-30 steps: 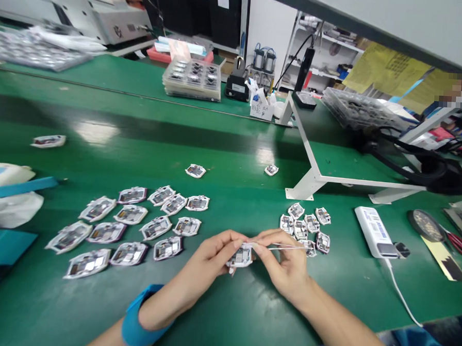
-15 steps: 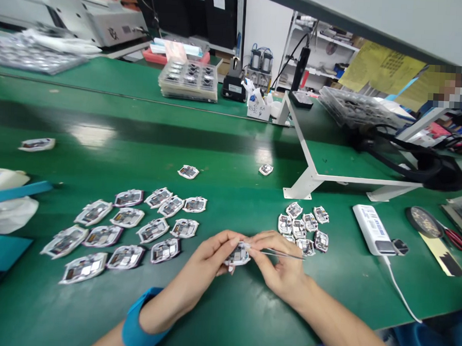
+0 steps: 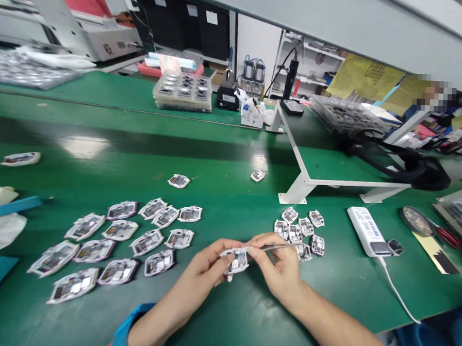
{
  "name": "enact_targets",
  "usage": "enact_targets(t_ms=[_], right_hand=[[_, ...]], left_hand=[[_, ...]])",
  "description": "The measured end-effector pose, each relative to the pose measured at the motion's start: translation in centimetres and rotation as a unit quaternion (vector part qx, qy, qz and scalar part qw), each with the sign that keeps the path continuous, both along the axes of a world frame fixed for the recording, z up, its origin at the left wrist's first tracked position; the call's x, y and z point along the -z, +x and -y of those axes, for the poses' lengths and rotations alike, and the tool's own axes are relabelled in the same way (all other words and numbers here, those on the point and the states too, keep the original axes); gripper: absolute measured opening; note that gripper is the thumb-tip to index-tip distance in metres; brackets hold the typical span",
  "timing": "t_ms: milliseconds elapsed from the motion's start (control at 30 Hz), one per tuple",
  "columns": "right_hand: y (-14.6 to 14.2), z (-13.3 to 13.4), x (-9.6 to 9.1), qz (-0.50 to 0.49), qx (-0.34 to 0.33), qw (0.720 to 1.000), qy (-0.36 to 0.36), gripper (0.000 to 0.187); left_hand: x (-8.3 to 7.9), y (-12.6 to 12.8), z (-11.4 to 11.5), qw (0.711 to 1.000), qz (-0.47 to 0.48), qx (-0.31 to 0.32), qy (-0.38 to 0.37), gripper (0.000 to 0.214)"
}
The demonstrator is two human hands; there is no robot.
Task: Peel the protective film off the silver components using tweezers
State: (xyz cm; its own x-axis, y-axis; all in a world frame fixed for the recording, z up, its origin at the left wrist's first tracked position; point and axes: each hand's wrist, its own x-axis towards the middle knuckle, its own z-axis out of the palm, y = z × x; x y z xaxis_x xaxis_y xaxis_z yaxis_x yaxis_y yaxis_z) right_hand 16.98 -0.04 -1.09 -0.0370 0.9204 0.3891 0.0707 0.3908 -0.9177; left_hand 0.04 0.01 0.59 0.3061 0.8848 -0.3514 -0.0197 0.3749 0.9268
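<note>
My left hand (image 3: 210, 267) is closed around the left side of a small watch-like electronics housing (image 3: 238, 262), its thumb lying on the face. The housing has a pale frame with circuit parts showing inside. At its upper right edge, the fingers of my right hand (image 3: 282, 266) are pinched together, touching the rim. A thin pair of metal tweezers (image 3: 279, 246) lies in the right hand, sticking out to the right; its tips cannot be made out. Similar housings (image 3: 118, 271) lie in rows left of my hands, and a tight cluster of smaller ones (image 3: 295, 233) sits to the right.
A white-legged raised shelf (image 3: 304, 181) stands behind the right cluster. A white corded device (image 3: 368, 232), a round dish (image 3: 416, 222) and red-handled scissors (image 3: 448, 237) lie at right. Stacked clear trays (image 3: 182, 101) stand at the back.
The view has shifted slightly, so the bench appears lower and further left. My left thumb has moved onto the housing's face. The tweezers now tilt upward to the right.
</note>
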Motion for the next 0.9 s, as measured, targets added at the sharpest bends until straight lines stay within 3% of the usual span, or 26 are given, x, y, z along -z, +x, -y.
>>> enact_targets(t_ms=[267,467,567,767,900], right_hand=[[0.2,-0.1,-0.2,0.106,-0.007,0.991,0.084,0.005],[0.0,0.0,-0.5,0.055,-0.015,0.996,0.073,0.006],[0.0,0.0,-0.6,0.028,-0.014,0.999,0.045,0.006],[0.3,-0.4,-0.4,0.030,-0.017,0.997,0.065,0.003],[0.5,-0.6,-0.4,0.034,-0.007,0.998,0.057,0.003]], left_hand=[[0.0,0.1,0.1,1.000,-0.012,-0.023,0.007,0.026],[0.4,0.0,0.1,0.998,0.012,-0.047,-0.028,0.025],[0.3,-0.2,0.1,0.999,0.024,-0.035,-0.022,0.027],[-0.5,-0.7,0.2,0.999,0.024,0.024,0.016,0.026],[0.8,-0.9,0.3,0.996,0.041,0.062,0.040,0.043]])
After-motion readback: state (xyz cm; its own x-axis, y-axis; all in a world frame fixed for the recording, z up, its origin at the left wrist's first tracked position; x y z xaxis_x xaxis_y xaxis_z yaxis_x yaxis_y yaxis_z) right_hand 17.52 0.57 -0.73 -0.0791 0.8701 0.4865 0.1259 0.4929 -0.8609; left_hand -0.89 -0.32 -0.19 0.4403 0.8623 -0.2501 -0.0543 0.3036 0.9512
